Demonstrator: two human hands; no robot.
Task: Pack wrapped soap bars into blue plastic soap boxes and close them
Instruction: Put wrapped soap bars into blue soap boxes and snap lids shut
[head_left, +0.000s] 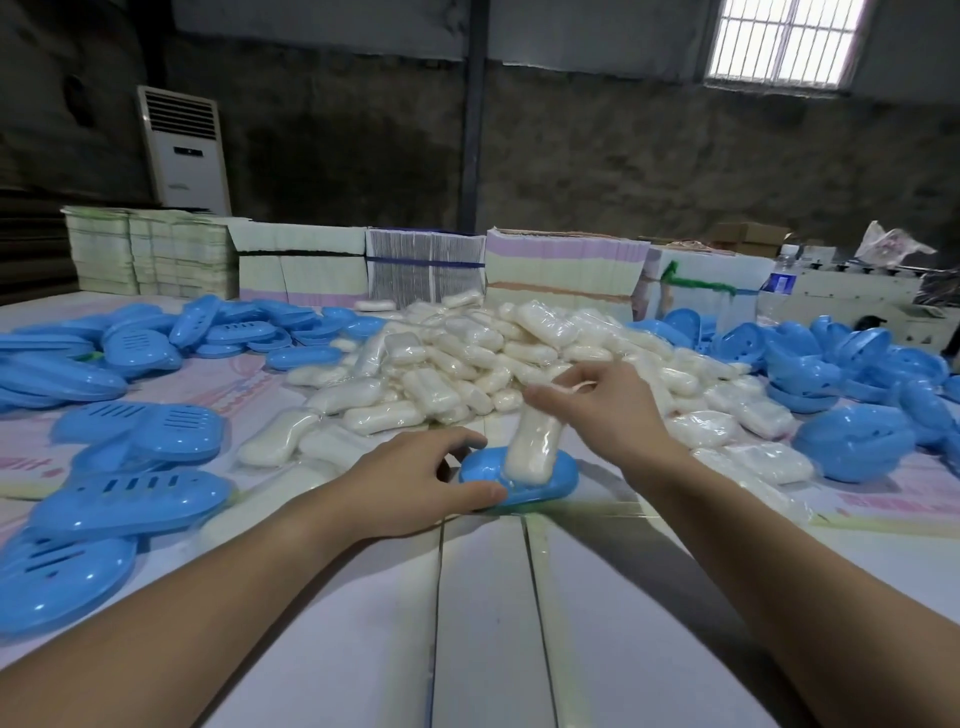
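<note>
Blue soap box base (540, 480) near table (597, 623) edge, gripped by left hand (415, 483), wrapped soap bar (532, 447) pinched upright by right hand (597, 410)

Left hand (415, 480) grips the near-left end of an open blue soap box base (540, 480) lying on the counter (519, 623), thumb on its front rim. Right hand (602, 410) pinches the top end of a wrapped soap bar (532, 447); bar tilted, lower end resting inside the base. Behind: large heap of wrapped bars (493, 358). Left of heap: blue slotted lids (130, 467), spread and overlapping. Right: pile of blue bases (857, 384). Far edge: strapped stacks of flat cartons (561, 270). Water bottle (779, 283) at right, white air conditioner (184, 150) against the wall.
</note>
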